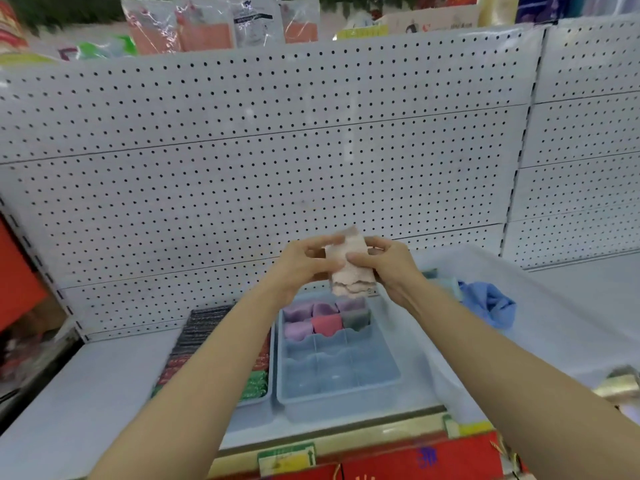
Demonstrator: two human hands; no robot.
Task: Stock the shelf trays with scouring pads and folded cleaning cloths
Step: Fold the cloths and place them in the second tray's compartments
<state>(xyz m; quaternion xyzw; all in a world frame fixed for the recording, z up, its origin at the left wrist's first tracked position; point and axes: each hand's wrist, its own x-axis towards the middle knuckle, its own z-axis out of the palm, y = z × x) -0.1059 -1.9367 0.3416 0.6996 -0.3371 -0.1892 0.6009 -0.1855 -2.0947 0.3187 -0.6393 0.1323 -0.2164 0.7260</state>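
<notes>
I'm looking at a shop aisle: white pegboard shelving [277, 140], packaged goods [207, 26] along the top (upper left), price label [287, 457] at bottom.

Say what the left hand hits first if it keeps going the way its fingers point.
The left hand points right, into the pale pink folded cloth it already pinches; just beyond that is the right hand. Depth past them is unclear.

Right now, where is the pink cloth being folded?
In the head view, centre frame: the pink cloth is held up between the left hand and right hand, above the back of the blue divided tray.
</notes>
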